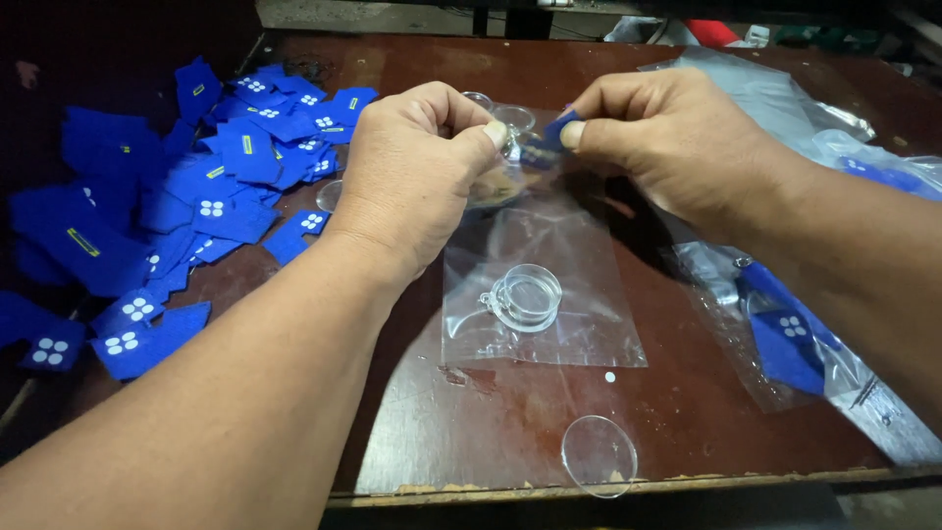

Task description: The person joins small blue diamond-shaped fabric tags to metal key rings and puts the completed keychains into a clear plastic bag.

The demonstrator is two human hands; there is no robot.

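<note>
**Both hands closed on a small blue piece and a clear part, upper centre of frame**

My left hand is closed in a pinch, thumb and fingers gripping a small clear plastic part at the upper centre of the frame. My right hand is also closed in a pinch, holding a small blue felt piece by thumb and forefinger. The two items meet between my fingertips; I cannot tell exactly how they join, because my fingers cover the contact point.

Below my hands, a clear plastic bag lies flat on the dark brown bench. A clear round casing with a small loop rests on that bag, centre of frame. A separate clear disc lies at the near bench edge, lower centre, apart from the bag.

At the left of the frame, a loose pile of blue felt pieces covers the bench; several show white dots or a yellow bar. At the right, more clear bags lie spread out, and one bagged blue piece with white dots sits under my right forearm.
</note>
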